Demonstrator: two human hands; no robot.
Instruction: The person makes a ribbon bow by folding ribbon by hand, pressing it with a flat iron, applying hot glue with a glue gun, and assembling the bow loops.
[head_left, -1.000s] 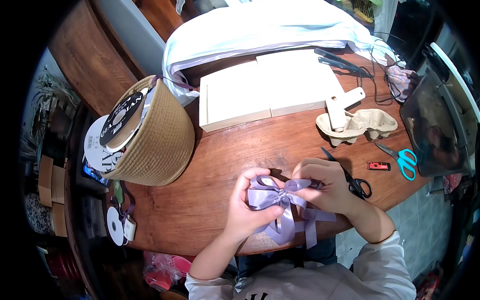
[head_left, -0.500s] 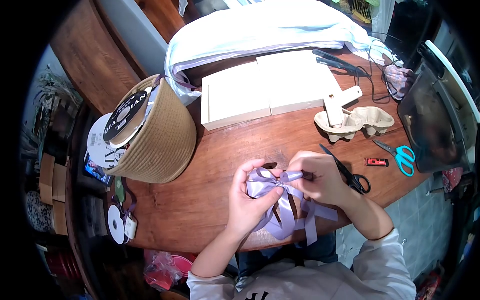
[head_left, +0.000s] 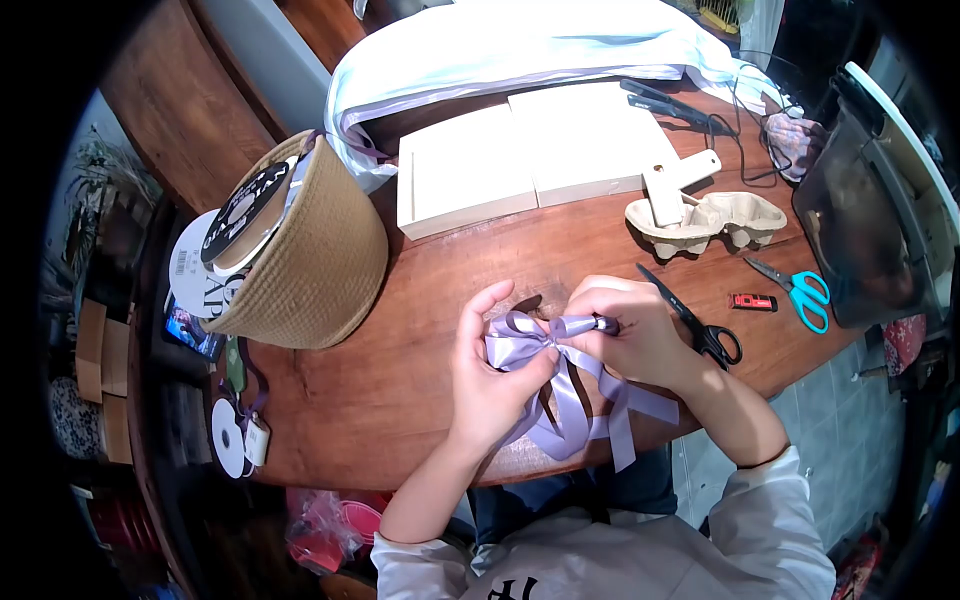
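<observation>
A lavender satin ribbon bow (head_left: 568, 415) is held between my two hands above the front of the wooden table. My left hand (head_left: 490, 385) pinches it near the knot with the thumb, while its index finger is raised away. On the other side, my right hand (head_left: 630, 335) grips the right loop, its fingers curled into it and partly hidden. Loose tails of the bow hang down toward the table edge. Black scissors (head_left: 700, 325) lie just beyond my right hand, their blades partly behind it.
A woven basket (head_left: 340, 250) with ribbon spools stands at left; another white spool (head_left: 228, 438) lies at the edge. White boxes (head_left: 470, 175) sit at the back. On the right are an egg-carton tray (head_left: 690, 235), teal scissors (head_left: 808, 300), a red lighter-like item (head_left: 752, 302) and a bin (head_left: 860, 220).
My left index finger has lifted and straightened away from the bow. My right hand still grips the right loop. The whole view has shifted slightly.
</observation>
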